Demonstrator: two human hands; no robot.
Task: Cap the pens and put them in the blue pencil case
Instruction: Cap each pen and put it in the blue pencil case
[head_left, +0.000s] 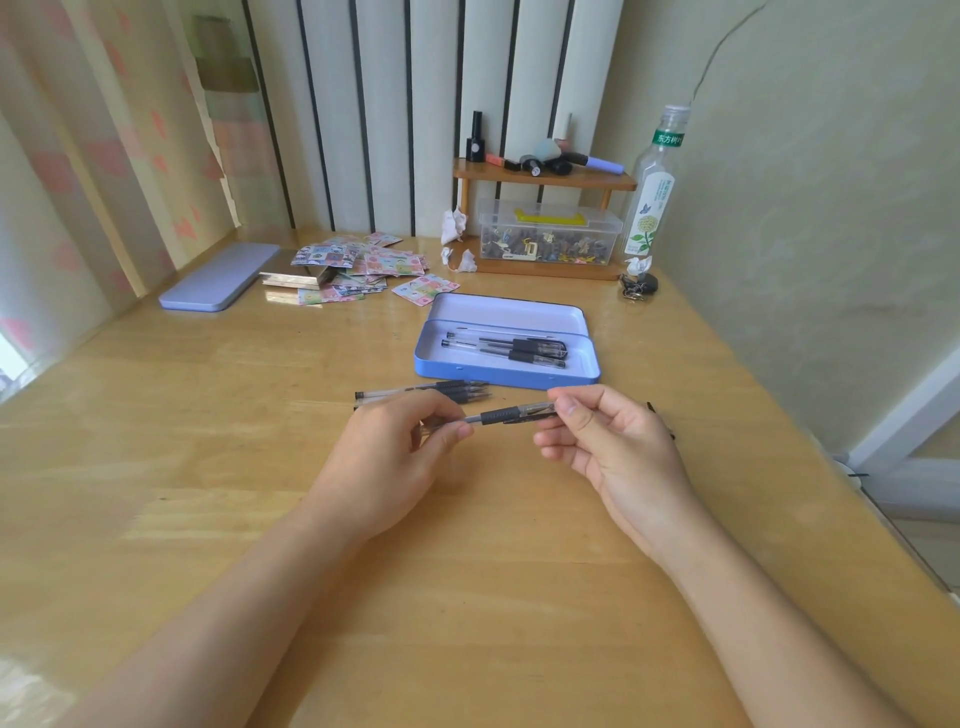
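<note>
A black gel pen lies level between my two hands above the wooden desk. My left hand pinches its clear barrel end. My right hand pinches the cap end, where a clear cap sits over the tip. The blue pencil case stands open just beyond my hands, with two or three capped pens lying inside. Several uncapped black pens rest on the desk in front of the case, partly behind my left hand.
A lilac tin lid lies at the back left beside scattered sticker sheets. A small wooden shelf, a clear storage box and a bottle stand at the back right, with keys nearby.
</note>
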